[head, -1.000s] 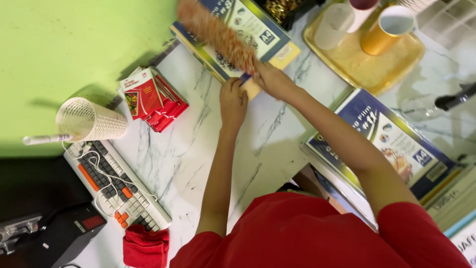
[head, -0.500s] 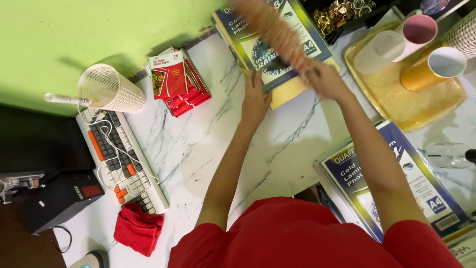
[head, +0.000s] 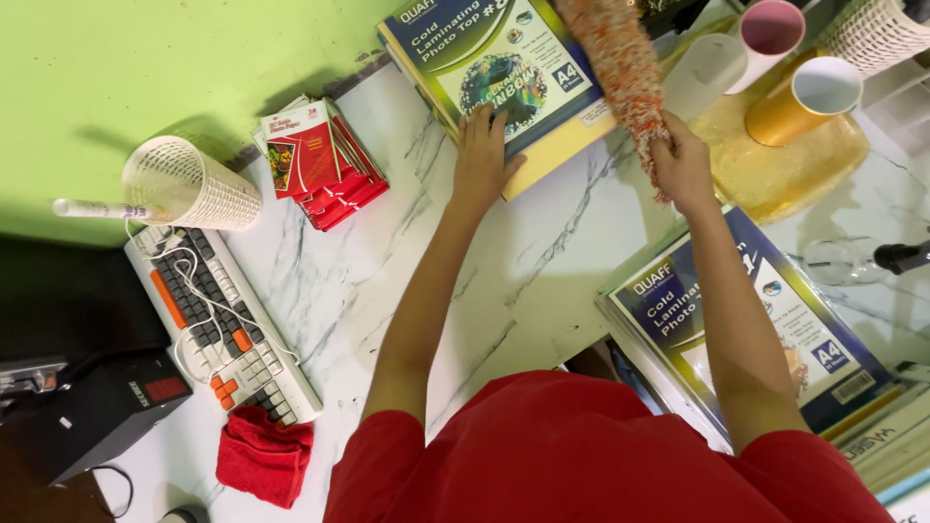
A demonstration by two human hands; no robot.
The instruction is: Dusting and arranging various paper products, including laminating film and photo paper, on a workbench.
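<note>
White marble tabletop [head: 542, 261] carried a blue packet [head: 504, 77]; left hand [head: 481, 155] pressed it flat, fingers spread, right hand [head: 683, 165] had its grip closed around a fluffy duster [head: 620, 58].

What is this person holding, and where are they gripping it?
The right hand grips a fluffy orange-and-white duster at its lower end. The left hand only rests on a blue packet.

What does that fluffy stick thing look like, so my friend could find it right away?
Start at the white marble counter and look to its far edge, where a blue and yellow pack of sheets lies. The fluffy duster lies across that pack's right side, gripped at its lower end by the right hand. It is the only shaggy, orange-and-white speckled thing; everything beside it is smooth.
</note>
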